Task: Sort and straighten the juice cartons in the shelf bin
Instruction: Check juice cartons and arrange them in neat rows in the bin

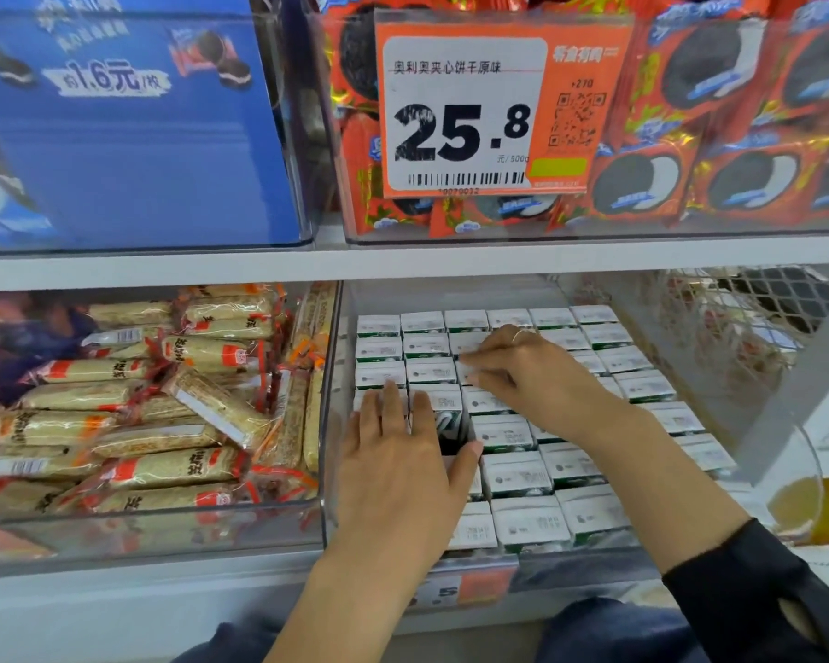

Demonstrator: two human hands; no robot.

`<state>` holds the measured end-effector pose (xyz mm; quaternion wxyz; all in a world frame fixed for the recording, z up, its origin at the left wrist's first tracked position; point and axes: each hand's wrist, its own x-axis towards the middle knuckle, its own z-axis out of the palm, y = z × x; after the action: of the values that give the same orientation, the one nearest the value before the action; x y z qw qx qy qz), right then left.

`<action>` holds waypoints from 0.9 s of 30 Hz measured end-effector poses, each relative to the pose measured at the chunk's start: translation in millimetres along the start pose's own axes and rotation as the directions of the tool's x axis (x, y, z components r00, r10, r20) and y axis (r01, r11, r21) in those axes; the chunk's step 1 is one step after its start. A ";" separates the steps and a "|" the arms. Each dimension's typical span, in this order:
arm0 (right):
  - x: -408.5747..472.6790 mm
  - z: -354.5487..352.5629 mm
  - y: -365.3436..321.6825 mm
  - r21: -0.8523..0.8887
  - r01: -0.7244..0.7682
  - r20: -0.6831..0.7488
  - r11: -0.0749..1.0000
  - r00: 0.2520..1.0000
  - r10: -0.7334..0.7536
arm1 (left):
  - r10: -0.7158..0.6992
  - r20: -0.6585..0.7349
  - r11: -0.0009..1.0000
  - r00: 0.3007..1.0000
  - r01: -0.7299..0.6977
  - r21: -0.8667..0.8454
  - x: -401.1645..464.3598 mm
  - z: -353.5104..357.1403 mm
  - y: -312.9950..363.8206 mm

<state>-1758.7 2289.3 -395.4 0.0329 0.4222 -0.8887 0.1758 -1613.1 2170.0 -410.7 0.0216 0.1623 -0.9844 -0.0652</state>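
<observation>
Nearest the camera, the left hand (403, 466) is laid flat over the front-left juice cartons (527, 471), its fingers straight and slightly spread and the thumb stretched toward a dark gap in the rows; this is judged to be a pressing hold that keeps the near cartons level while the gap beside them is dealt with. One tilted carton (446, 413) is seen standing higher than its neighbours just past the fingertips, its green side exposed. Further in, the right hand (522, 370) is reached across from a dark sleeve (762, 595), its fingers bent down onto the carton tops in the middle rows; whether a carton is pinched or merely nudged cannot be told. The cartons are packed in rows inside the clear shelf bin (329, 423), on the lower shelf. Print on the tops is too blurred to be read, and the cartons under both hands are hidden. Beyond, a price card (498, 107) covers part of the upper bin.
</observation>
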 end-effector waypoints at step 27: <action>44.9 -21.1 7.3 -0.073 -0.014 0.077 0.997 0.997 0.020 | 0.043 0.011 0.999 0.999 -0.043 0.003 -2.0 -3.6 5.2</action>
<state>-1795.0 2267.5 -368.4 0.0122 0.4197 -0.8986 0.1270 -1612.6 2175.1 -406.6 0.0176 0.1409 -0.9878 -0.0641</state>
